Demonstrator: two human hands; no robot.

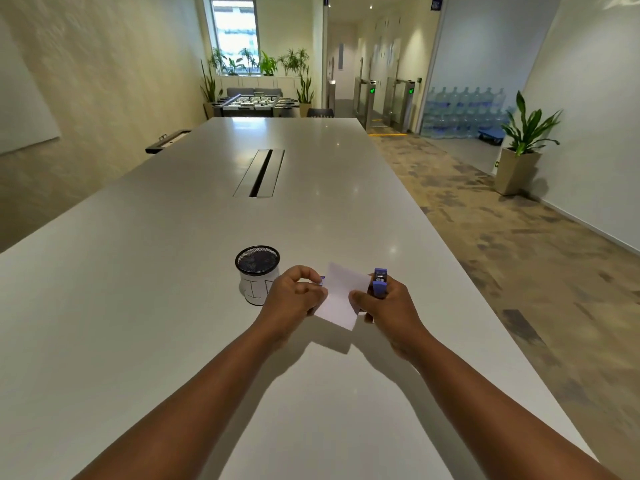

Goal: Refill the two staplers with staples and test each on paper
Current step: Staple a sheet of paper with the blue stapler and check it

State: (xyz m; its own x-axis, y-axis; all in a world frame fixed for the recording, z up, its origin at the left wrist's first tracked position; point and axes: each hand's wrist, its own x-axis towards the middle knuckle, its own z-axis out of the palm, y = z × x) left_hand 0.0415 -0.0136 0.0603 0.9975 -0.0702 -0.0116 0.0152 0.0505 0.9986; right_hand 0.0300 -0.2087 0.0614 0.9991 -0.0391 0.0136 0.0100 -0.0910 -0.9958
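- The right hand (388, 306) grips a purple stapler (380, 283), its fingers clamped on it.
- The left hand (294, 294) pinches the paper slip (341, 296).
- Testing seems underway; the second stapler's state cannot be told.

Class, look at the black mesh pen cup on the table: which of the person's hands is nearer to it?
Left. The left hand is right beside the mesh pen cup, holding the paper. The right hand, gripping a purple stapler, is beyond the paper, farther away.
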